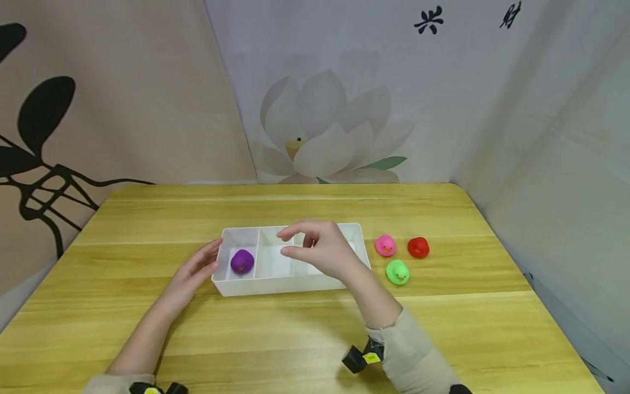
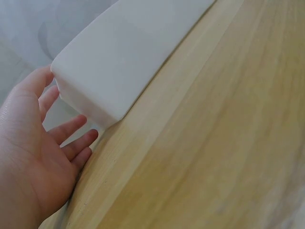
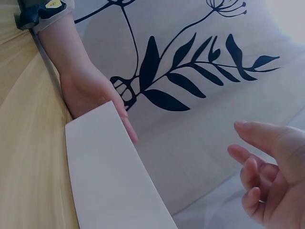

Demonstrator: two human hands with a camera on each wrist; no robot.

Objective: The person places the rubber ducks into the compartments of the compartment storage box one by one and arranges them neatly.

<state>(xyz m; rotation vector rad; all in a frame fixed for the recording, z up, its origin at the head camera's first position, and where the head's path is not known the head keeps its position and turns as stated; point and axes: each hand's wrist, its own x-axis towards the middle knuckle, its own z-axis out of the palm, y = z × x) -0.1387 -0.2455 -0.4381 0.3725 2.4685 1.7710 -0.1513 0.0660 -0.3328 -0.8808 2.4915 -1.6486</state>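
Note:
A white divided tray [image 1: 290, 284] stands on the wooden table, with a purple toy duck [image 1: 242, 262] in its left compartment. My left hand [image 1: 194, 271] rests at the tray's left end; in the left wrist view its fingers [image 2: 71, 129] are spread loosely along the end wall. Over the tray's middle and right compartments, my right hand [image 1: 320, 249] hovers with thumb and index finger apart and nothing between them. The right wrist view shows the right hand [image 3: 271, 176] raised above the tray wall, its other fingers loosely bent. It hides part of the tray's right compartments.
Right of the tray lie a pink duck [image 1: 385, 245], a red duck [image 1: 418, 248] and a green duck [image 1: 397, 272], close together on the table [image 1: 275, 345]. Behind the table hangs a printed cloth [image 1: 197, 98] with flower and leaf patterns.

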